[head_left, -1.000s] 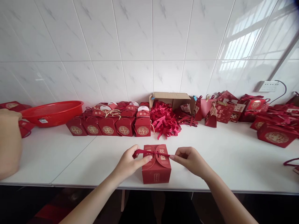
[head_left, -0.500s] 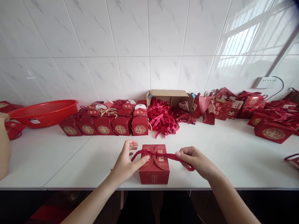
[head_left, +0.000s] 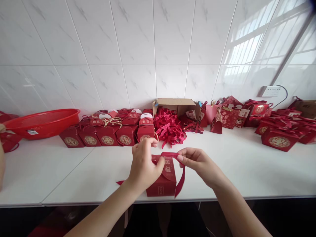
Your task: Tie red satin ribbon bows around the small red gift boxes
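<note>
A red gift box with gold characters stands on the table in front of me, partly covered by my left hand. My left hand is over its top left, index finger raised and curled, thumb pressed in at the ribbon near the middle of the lid. The other left fingertips are hidden. Between thumb and fingers my right hand pinches the red ribbon, just above the box's right side. One ribbon end hangs down past the box's right edge; another pokes out left of my left wrist.
Behind the box are a row of red boxes, a heap of red ribbons and a cardboard box. A red basin sits at left. More tied boxes and small bags stand at right. The table's front edge is close.
My right hand has moved left and slightly up, bringing the ribbon over the lid, its end now hanging down. My left hand has shifted right and up over the box.
</note>
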### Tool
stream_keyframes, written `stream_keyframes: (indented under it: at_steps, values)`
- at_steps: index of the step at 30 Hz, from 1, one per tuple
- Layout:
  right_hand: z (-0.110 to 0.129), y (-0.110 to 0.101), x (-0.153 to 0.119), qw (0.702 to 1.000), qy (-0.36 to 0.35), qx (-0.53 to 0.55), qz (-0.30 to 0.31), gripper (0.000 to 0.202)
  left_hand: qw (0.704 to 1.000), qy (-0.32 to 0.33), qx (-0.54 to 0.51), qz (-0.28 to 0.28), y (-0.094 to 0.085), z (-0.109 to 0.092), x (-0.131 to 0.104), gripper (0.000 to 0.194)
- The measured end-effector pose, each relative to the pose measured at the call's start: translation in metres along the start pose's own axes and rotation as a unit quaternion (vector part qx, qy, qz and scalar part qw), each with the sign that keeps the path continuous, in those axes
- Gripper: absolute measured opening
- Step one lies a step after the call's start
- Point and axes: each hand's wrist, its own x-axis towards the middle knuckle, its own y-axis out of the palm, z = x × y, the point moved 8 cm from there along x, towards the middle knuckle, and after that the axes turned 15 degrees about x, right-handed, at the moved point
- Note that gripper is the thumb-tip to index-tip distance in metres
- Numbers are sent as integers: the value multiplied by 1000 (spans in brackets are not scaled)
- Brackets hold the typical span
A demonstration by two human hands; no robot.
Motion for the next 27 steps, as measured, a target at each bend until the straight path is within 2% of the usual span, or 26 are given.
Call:
stream_keyframes:
  at_steps: [3,6,8,11,13,15,17,18,20,22,23,24,27]
  values:
    - [-6,-1,6,994,-9,-113,-6,34,1000,-4,4,-19,-6,3,0,35]
    - [-14,16,14,987,-24,-152,43,31,1000,-8,-1,-2,-10,3,0,35]
    - [-17,26,19,988,-42,-141,56,25,998,-5,-33,48,-8,4,0,34]
    - [-17,28,20,985,-87,-151,8,23,977,-10,-138,163,1,15,-6,40]
    - [-17,28,19,982,-107,-156,-15,22,956,-59,-190,214,10,32,-14,34]
    - [-22,30,17,986,-95,-139,-7,22,939,-135,-207,239,22,54,-24,20]
    - [-27,34,16,991,-70,-110,12,22,911,-196,-228,282,40,68,-37,23]
    - [-28,37,15,993,-64,-101,20,22,888,-221,-254,314,50,71,-45,27]
    - [-27,41,14,993,-67,-94,24,21,821,-263,-331,384,66,69,-60,32]
    - [-27,43,14,992,-73,-101,8,19,764,-293,-397,416,69,64,-68,33]
    - [-27,43,15,991,-75,-106,-10,17,758,-299,-410,408,66,65,-66,31]
    - [-27,42,16,990,-75,-114,-31,15,769,-297,-410,391,59,67,-62,30]
    - [-29,40,19,982,-76,-147,-95,10,823,-267,-371,337,33,70,-43,29]
